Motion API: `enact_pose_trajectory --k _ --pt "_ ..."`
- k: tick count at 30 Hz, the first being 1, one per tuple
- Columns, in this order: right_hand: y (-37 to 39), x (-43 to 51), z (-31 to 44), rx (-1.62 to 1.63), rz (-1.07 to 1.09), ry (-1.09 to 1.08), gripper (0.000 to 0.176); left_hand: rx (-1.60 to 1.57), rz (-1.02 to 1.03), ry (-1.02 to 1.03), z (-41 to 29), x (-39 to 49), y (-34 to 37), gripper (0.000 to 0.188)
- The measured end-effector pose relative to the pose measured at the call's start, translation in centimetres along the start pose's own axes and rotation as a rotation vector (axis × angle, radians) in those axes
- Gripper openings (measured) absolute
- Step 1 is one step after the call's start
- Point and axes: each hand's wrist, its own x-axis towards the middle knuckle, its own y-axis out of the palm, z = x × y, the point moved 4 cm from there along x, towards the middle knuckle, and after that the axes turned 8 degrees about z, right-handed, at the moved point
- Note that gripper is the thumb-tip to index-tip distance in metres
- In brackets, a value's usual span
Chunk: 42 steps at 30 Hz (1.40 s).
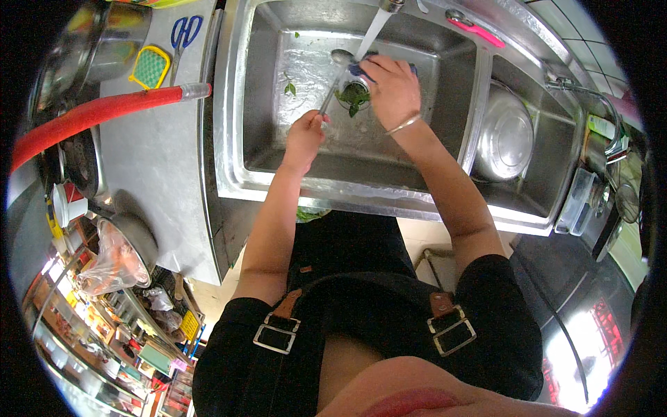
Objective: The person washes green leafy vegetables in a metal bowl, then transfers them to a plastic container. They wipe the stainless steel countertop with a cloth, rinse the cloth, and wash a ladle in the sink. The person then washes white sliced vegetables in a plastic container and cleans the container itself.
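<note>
My left hand (306, 138) grips the handle of a metal spoon (342, 56), which points up and away over the large sink basin (333, 156). Close to the spoon's bowl, my right hand (393, 91) is closed around a dark blue item (359, 72), perhaps a cloth; fingers hide most of it. From the faucet (392, 5), a stream of water (374, 34) runs down beside the bowl of the spoon. Green leaves (354, 99) lie at the drain below my hands. Another leafy sprig (289, 86) rests on the basin floor to the left.
An upturned metal pot (505, 135) sits in the right basin. A pink-handled peeler (475, 28) lies on the sink's back ledge. On the left counter (151, 182) are blue-handled scissors (185, 39) and a yellow-edged sponge (150, 68); a red hose (104, 112) stretches across it.
</note>
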Motion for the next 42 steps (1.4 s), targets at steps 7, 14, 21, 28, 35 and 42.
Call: enact_pose_trajectory --k 7,14,21,28,35,42 --pt "5.6 5.1 0.9 -0.106 0.405 0.036 0.037 0.430 -0.093 0.083 -1.8 -1.9 1.3 0.022" --pt "11.5 4.3 -5.1 0.346 0.659 0.256 0.054 0.497 0.021 0.143 1.0 -2.4 0.2 0.022" --pt "11.3 1.5 -7.4 2.079 0.718 0.644 0.049 -0.368 0.351 -0.223 1.4 -4.7 1.6 0.017" --pt "11.2 -3.6 -7.1 1.396 0.002 0.958 0.037 -0.092 0.204 -0.152 5.1 -2.5 1.8 0.029" --pt "9.6 -4.8 -10.4 0.529 -0.366 0.544 0.032 0.879 -0.078 -0.097 -2.5 -3.5 1.3 0.037" --pt "5.9 -1.3 -13.8 1.051 -0.211 1.051 0.038 0.700 -0.114 0.023 -6.0 -3.5 -2.3 0.035"
